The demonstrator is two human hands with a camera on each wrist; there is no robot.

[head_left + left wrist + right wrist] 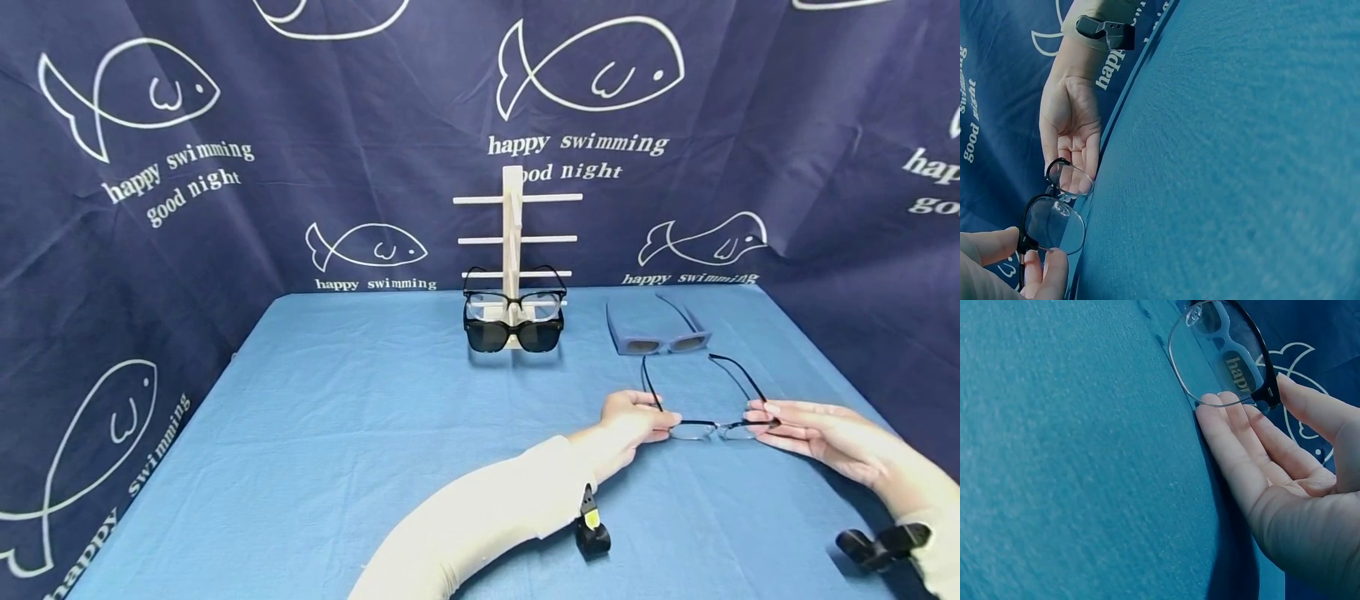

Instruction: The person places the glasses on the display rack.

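A pair of half-rim eyeglasses (694, 430) with a black upper rim is held between both hands at the right front of the table, temples spread open and pointing away. My left hand (630, 423) pinches the left hinge corner; in the left wrist view its thumb and fingertips meet around that corner beside the clear lens (1055, 224). At the other hinge, my right hand (832, 435) has its thumb against the black corner (1266, 395), with the fingers extended beneath the lens. Just behind lie blue-framed sunglasses (663, 343), temples open, on the table.
A wooden display rack (512, 217) with several crossbars stands at the back middle. Black-framed clear glasses (514, 297) hang on it above black sunglasses (514, 336). A blue cloth (337, 417) covers the table, and a dark fish-print curtain (420, 108) surrounds it.
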